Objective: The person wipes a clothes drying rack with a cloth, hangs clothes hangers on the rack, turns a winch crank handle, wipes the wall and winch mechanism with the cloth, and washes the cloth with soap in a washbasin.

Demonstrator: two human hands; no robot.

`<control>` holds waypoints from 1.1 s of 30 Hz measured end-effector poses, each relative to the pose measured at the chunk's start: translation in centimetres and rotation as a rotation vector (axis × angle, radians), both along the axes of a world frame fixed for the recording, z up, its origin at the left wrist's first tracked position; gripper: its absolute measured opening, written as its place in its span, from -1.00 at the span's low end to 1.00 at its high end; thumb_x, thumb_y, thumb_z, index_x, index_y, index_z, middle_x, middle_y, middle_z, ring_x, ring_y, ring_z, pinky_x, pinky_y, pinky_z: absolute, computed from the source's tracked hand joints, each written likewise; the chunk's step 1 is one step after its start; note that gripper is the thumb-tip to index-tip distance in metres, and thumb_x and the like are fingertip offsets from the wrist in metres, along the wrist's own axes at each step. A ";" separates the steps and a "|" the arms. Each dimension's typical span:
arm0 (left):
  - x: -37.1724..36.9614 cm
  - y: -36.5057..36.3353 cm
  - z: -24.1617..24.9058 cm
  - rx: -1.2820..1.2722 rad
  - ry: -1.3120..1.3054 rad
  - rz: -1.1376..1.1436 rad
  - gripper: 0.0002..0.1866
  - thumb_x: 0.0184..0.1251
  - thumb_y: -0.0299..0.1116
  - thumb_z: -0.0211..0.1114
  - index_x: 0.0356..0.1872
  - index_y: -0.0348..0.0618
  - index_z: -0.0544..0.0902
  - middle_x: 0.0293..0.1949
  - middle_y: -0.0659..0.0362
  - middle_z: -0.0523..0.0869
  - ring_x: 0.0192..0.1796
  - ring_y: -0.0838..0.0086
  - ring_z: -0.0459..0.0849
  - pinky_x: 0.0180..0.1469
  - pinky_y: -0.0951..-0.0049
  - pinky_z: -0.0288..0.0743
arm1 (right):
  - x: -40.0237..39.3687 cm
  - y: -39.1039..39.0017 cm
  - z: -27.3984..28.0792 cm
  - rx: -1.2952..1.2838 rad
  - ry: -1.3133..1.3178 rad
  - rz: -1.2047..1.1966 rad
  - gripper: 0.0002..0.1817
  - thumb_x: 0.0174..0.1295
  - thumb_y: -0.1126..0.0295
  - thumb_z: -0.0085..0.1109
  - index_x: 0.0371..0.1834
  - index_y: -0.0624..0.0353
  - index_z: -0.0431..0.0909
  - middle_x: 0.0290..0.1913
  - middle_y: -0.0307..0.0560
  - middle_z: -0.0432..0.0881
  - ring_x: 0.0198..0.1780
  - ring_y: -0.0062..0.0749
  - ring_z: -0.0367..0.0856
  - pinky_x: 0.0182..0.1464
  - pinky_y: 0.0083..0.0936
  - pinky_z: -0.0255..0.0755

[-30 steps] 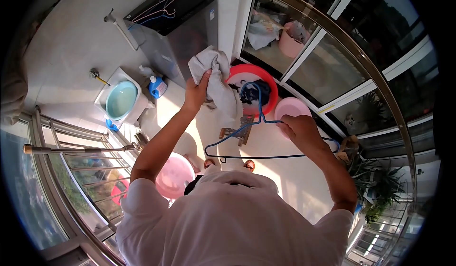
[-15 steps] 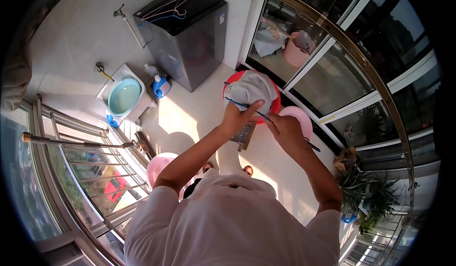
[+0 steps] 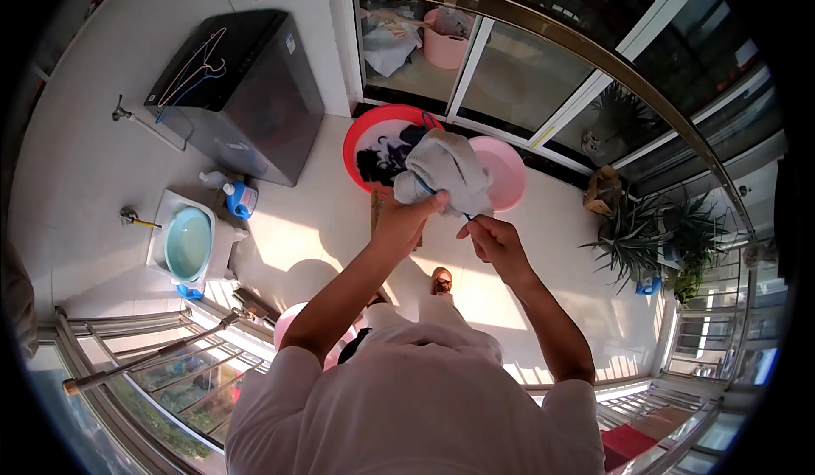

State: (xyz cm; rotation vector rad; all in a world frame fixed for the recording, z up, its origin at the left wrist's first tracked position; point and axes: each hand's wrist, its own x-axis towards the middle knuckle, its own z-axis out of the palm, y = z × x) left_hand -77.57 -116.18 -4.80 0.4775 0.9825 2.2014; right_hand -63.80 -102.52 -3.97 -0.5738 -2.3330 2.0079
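A light grey knitted-looking garment (image 3: 454, 165) hangs bunched in front of me, with a thin blue clothes hanger (image 3: 425, 185) running through it. My left hand (image 3: 406, 224) is closed, its thumb pressed over the garment and the hanger. At the garment's lower right edge, my right hand (image 3: 499, 244) is closed with fingertips pinched at a short blue end of the hanger. Most of the hanger is hidden by the cloth. Below and behind the garment stands a red basin (image 3: 350, 140) holding dark wet-looking clothes (image 3: 382, 161).
A pink basin (image 3: 508, 174) sits right of the red one. A washing machine (image 3: 255, 101) with hangers (image 3: 197, 72) on top stands at left, near a detergent bottle (image 3: 241, 199) and a sink with a blue-green basin (image 3: 188, 244). Sliding glass doors (image 3: 526, 72) and potted plants (image 3: 632, 224) border the right.
My view has turned right, so the washing machine shifts left. The long hanger part that stuck out past my right hand no longer shows there. The red basin's dark clothes are now visible.
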 end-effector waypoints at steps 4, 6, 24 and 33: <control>2.3 3.1 0.9 -0.237 0.880 0.218 -0.71 0.05 -0.40 0.49 -0.23 -0.30 0.65 -0.38 0.17 0.73 -0.34 0.48 0.69 -0.30 0.50 0.51 | 5.4 1.3 -0.4 -0.044 -0.008 -0.152 -0.71 0.43 0.30 -0.06 -0.33 0.25 0.59 -0.69 -0.35 0.24 -0.61 -0.69 0.20 -0.50 -0.65 0.17; 3.6 4.6 1.3 -0.286 1.065 0.256 -0.76 0.01 -0.35 0.51 -0.40 -0.31 0.67 -0.53 0.14 0.70 -0.47 0.43 0.67 -0.37 0.47 0.50 | 7.7 2.3 -1.0 -0.069 0.000 -0.166 -0.71 0.43 0.31 -0.05 -0.33 0.26 0.59 -0.69 -0.35 0.24 -0.61 -0.69 0.19 -0.50 -0.65 0.16; 25.9 32.4 -6.9 -0.393 0.490 0.054 -0.65 0.31 -0.27 0.29 -0.07 -0.39 0.60 -0.25 0.12 0.72 -0.27 0.48 0.65 -0.19 0.49 0.49 | 41.0 21.4 -0.7 -0.124 0.178 -0.669 -0.64 0.47 0.22 -0.09 -0.31 0.27 0.56 -0.70 -0.38 0.16 -0.63 -0.69 0.08 -0.56 -0.66 0.04; 46.0 44.7 2.8 0.269 1.564 -0.340 -0.65 0.00 -0.47 0.31 -0.10 -0.20 0.63 0.14 0.07 0.48 0.25 0.05 0.36 0.25 0.12 0.24 | 50.6 25.8 -5.2 0.378 0.126 -1.035 -0.86 0.33 0.39 0.06 -0.24 0.21 0.58 -0.49 -0.07 0.59 -0.47 -0.23 0.54 -0.37 -0.39 0.40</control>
